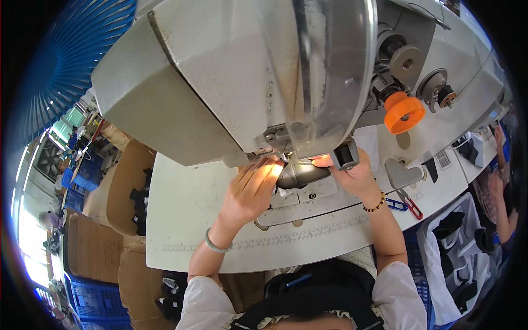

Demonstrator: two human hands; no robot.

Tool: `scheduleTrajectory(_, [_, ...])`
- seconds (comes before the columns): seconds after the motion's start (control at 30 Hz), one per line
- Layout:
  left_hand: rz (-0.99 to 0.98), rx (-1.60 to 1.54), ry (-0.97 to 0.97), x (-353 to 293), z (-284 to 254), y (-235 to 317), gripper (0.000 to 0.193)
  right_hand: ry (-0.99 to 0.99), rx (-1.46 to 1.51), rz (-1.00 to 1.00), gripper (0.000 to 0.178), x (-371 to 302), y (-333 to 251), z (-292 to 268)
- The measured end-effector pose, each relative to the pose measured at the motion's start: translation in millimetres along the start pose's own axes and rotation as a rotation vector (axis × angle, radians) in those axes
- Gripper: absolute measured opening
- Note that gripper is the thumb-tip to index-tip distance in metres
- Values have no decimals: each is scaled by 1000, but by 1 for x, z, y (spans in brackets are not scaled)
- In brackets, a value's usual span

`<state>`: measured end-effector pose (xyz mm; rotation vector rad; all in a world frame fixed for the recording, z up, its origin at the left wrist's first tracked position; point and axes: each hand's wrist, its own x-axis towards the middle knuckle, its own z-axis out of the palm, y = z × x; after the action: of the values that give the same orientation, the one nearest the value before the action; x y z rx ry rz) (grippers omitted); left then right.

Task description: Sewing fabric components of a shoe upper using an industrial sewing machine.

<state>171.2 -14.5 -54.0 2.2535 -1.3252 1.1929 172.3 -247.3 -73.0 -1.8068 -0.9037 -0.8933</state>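
Note:
A dark, curved piece (pixel 300 175) with a visible seam, resembling a shoe upper, lies under the head of a large grey sewing machine (pixel 181 88). On its left side my left hand (pixel 250 192) presses and pinches it, the fingers close together and lit by the machine's lamp. From the right, my right hand (pixel 355 173) grips the opposite edge; a dark metal part of the machine covers some of its fingers. The needle area is mostly hidden by the machine head.
An orange knob (pixel 404 113) juts from the machine. Right of my right hand lie blue-handled snips (pixel 396 204) and red-handled snips (pixel 412 206). Cardboard boxes (pixel 96 247) stand left, beside a blue fan (pixel 71 66). A white-lined bin (pixel 434 258) and another person's arms (pixel 500 203) are right.

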Motion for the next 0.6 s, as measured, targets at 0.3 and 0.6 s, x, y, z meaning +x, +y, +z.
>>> scheduleTrajectory(0.3, [-12,4,42,-3,5,0,27,21,-34,-14,22,-1,-5,0])
scheduleTrajectory(0.6, [-73,17,38,-10,11,-3,33,-21,-123,-26,21,-2,-5,0])
